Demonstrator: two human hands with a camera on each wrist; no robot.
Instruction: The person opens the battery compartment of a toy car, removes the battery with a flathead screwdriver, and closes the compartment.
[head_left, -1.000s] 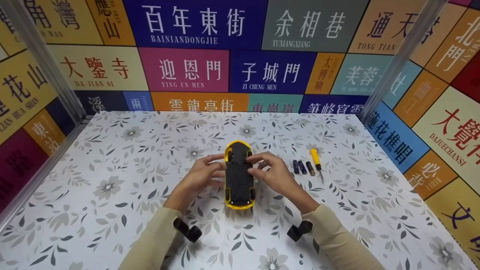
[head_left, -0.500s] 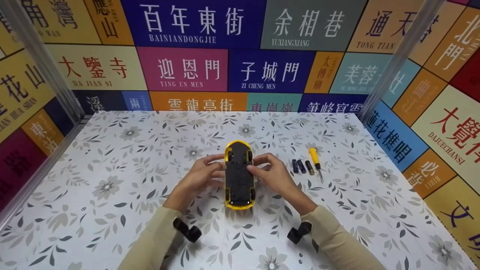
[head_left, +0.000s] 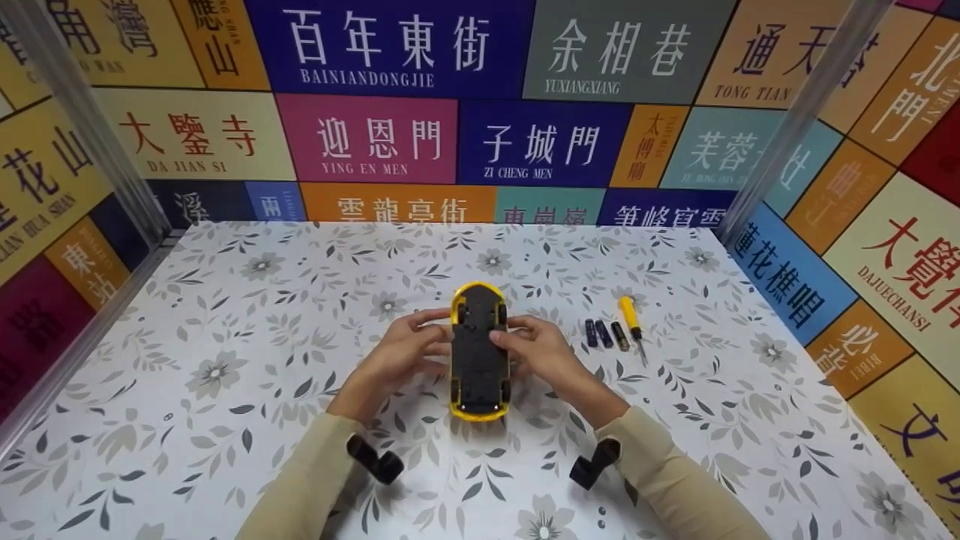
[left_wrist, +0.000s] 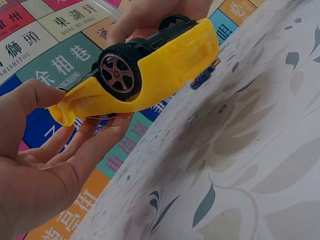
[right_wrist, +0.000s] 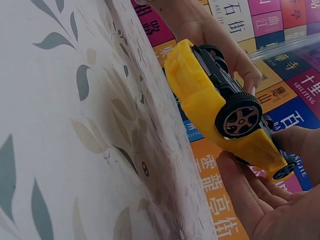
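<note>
A yellow toy car is held upside down above the table, its black underside facing up and its long axis pointing away from me. My left hand grips it from the left; in the left wrist view the thumb is at one end of the yellow body and the fingers reach beneath. From the right, my right hand holds the car with its thumb on the edge of the underside. The right wrist view shows the other fingers under the body, and black wheels with bronze-coloured spokes.
Right of the hands, two dark blue batteries and a black one lie beside a yellow-handled screwdriver. The table has a leaf-patterned cover. Sign-patterned walls stand behind and at both sides.
My right index finger has left the top edge of the car's underside and gone down to its side; the right thumb has shifted slightly inward. The left hand stays in place.
</note>
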